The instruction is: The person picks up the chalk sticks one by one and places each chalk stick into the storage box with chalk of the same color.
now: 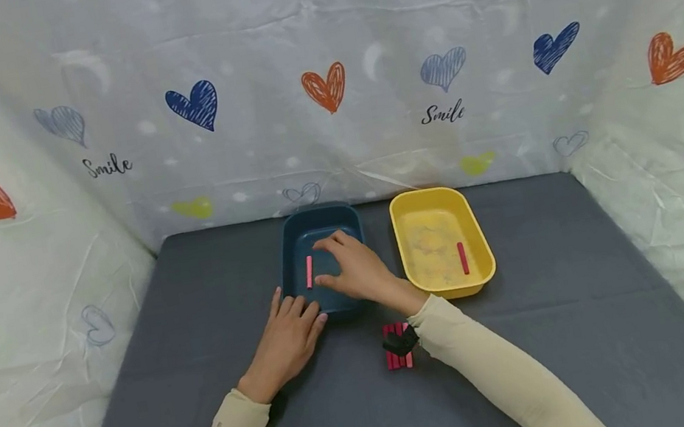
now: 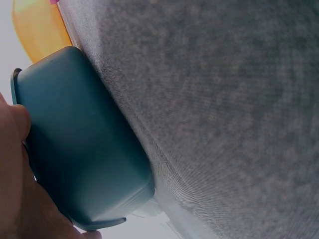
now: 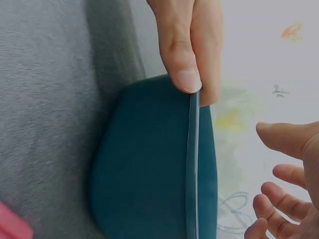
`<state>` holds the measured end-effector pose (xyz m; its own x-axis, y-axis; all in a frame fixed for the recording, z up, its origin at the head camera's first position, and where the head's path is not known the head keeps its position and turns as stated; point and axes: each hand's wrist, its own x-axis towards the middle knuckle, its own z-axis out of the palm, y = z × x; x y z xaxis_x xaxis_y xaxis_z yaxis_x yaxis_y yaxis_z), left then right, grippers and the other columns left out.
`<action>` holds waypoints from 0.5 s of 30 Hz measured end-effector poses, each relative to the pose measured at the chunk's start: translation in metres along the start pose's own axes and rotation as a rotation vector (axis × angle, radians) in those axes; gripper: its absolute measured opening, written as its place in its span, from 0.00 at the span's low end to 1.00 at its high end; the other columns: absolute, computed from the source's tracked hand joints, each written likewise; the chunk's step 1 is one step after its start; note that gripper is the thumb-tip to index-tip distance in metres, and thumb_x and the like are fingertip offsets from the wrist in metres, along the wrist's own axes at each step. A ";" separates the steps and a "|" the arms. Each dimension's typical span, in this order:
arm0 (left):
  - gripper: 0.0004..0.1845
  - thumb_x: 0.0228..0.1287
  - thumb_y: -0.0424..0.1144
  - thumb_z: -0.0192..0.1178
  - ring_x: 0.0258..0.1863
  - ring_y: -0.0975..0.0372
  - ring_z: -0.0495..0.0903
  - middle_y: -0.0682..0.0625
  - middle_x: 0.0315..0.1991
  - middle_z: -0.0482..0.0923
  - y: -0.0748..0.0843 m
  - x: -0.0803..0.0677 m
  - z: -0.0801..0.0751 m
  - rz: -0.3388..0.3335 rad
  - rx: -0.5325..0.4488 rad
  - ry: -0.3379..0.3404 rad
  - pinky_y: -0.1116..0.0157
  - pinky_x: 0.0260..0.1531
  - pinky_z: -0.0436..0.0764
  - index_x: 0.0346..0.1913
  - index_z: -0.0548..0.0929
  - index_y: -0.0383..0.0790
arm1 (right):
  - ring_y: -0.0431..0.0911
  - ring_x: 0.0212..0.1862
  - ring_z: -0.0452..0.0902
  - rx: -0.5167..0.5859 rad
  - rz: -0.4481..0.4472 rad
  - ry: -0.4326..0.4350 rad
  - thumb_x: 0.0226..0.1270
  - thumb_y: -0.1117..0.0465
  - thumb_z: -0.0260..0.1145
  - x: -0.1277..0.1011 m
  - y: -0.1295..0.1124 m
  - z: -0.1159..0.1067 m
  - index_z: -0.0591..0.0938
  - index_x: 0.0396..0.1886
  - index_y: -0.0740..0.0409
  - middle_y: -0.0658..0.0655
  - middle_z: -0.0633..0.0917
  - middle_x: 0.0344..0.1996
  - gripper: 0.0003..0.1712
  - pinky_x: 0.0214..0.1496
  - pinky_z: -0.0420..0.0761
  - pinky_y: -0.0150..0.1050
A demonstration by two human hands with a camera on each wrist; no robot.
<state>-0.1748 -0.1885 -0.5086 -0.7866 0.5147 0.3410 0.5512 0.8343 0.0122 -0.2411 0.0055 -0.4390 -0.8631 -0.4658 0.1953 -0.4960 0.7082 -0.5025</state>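
My left hand [image 1: 289,335] pinches the near rim of a dark teal plastic tray [image 1: 291,251], thumb outside and fingers over the edge, as the right wrist view shows. Over the same tray is my right hand [image 1: 354,268], thumb and fingers spread apart with nothing between them. A pink stick [image 1: 309,272] appears inside the tray, just left of the right fingertips. In the left wrist view the tray's outer wall [image 2: 84,134] fills much of the left side.
To the right stands a yellow tray [image 1: 406,248] with a dark red stick [image 1: 462,258] in it. Several red and pink sticks [image 1: 395,359] lie side by side on the grey tabletop [image 1: 540,361], partly hidden by the black wrist camera [image 1: 400,342]. A printed curtain [image 1: 264,144] surrounds the table.
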 end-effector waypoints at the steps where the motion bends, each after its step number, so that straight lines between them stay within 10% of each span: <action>1: 0.11 0.75 0.46 0.52 0.42 0.51 0.73 0.47 0.36 0.73 0.000 0.001 0.000 -0.001 0.001 -0.001 0.38 0.70 0.57 0.41 0.78 0.42 | 0.47 0.55 0.77 0.014 0.001 0.008 0.64 0.47 0.70 -0.003 0.001 -0.002 0.74 0.66 0.48 0.54 0.76 0.59 0.32 0.54 0.81 0.44; 15: 0.12 0.73 0.47 0.55 0.42 0.51 0.74 0.46 0.36 0.75 0.001 0.001 -0.001 -0.008 0.021 0.003 0.37 0.69 0.60 0.42 0.79 0.42 | 0.46 0.50 0.76 0.077 -0.033 0.057 0.63 0.48 0.71 -0.045 0.011 -0.007 0.75 0.64 0.52 0.55 0.77 0.56 0.32 0.52 0.80 0.43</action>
<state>-0.1748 -0.1873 -0.5070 -0.7902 0.5076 0.3435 0.5390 0.8423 -0.0048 -0.2083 0.0381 -0.4478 -0.8517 -0.4554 0.2592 -0.5169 0.6490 -0.5583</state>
